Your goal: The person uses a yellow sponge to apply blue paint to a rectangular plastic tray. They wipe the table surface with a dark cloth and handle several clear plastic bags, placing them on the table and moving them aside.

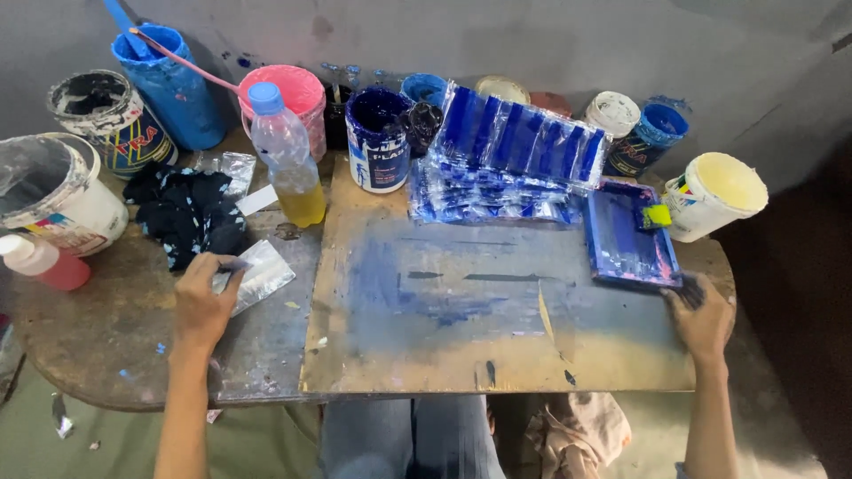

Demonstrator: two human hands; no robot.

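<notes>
My left hand [202, 300] rests on the round table and pinches the edge of a clear plastic pouch [257, 275] lying beside a dark stained rag [188, 215]. My right hand [703, 318] sits at the right edge of the paint-smeared wooden board [461, 310], its fingers on the near corner of a small blue-inked frame [628, 235]. A yellow-green lump [658, 215] lies on that frame. A stack of plastic pouches smeared with blue ink [515, 155] lies at the board's far side.
Paint tubs line the back: a blue one with sticks [173, 84], pink [293, 93], dark blue [377, 142], white with cream paint [714, 195]. A plastic bottle of yellow liquid [286, 155] stands left of the board. A white bucket [53, 191] and pink bottle [44, 262] sit far left.
</notes>
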